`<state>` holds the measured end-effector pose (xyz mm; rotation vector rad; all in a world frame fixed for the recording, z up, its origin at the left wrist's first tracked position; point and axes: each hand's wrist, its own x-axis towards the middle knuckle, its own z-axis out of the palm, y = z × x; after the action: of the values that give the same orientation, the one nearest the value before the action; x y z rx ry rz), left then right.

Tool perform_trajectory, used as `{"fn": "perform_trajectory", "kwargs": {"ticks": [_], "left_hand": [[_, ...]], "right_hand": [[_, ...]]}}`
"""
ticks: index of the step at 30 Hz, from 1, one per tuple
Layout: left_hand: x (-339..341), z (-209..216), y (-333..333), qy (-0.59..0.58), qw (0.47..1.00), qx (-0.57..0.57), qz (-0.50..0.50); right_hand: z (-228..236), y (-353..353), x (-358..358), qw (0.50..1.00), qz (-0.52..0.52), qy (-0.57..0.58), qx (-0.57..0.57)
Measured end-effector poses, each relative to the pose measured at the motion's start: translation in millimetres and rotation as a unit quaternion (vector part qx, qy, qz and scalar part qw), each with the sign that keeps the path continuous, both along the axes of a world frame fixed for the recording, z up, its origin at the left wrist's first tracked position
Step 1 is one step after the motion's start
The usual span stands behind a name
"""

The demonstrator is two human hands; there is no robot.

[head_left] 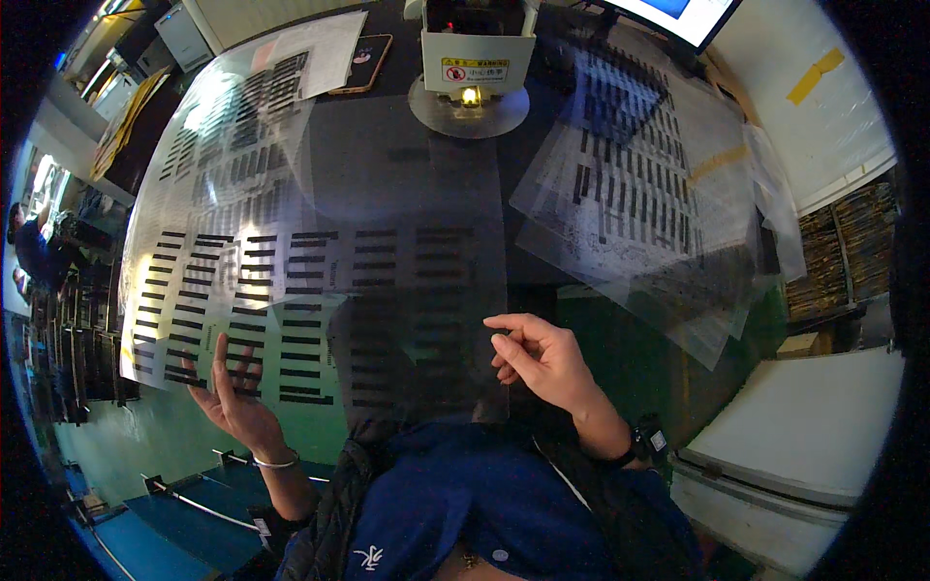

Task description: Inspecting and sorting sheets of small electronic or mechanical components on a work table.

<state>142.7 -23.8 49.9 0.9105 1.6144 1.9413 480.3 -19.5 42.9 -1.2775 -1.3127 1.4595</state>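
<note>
A large clear film sheet (334,247) printed with columns of short black bars spans the space in front of me, its near part hanging past the dark table edge. My left hand (240,405) is at its near left corner, one digit over the film and the other fingers seen through it, so the sheet lies between them. At the near right edge of the sheet, my right hand (550,366) has its thumb and curled fingers closed on the film's margin. The exact contact there is partly hidden by the fingers.
Behind the sheet stands a white machine (477,60) with a lit lamp over a round clear plate (441,114). More printed films (639,184) lie fanned at the right. A phone (361,64) and a monitor (683,17) are at the back. A person (44,242) is far left.
</note>
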Motion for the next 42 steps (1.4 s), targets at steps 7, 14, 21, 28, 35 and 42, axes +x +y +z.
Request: {"fn": "perform_trajectory", "kwargs": {"ticks": [7,14,21,28,35,42], "left_hand": [[-3,-3,0,0.015,1.0,0.013,-0.01],[0,1,2,0.007,1.0,-0.009,0.006],[-1,-2,3,-0.01,1.0,0.004,0.012],[-4,-7,3,-0.018,0.999,0.028,-0.003],[-3,-1,0,-0.045,0.999,0.017,0.021],[-21,3,-24,-0.111,0.991,0.056,0.038]], "right_hand": [[2,0,0,1.0,-0.01,0.006,-0.015],[3,1,0,1.0,-0.008,-0.002,-0.012],[3,1,-1,1.0,-0.01,0.004,-0.009],[7,2,1,1.0,-0.004,-0.014,-0.013],[7,0,-7,1.0,-0.002,0.011,-0.02],[-3,-10,-33,0.959,-0.042,0.212,-0.183]]}}
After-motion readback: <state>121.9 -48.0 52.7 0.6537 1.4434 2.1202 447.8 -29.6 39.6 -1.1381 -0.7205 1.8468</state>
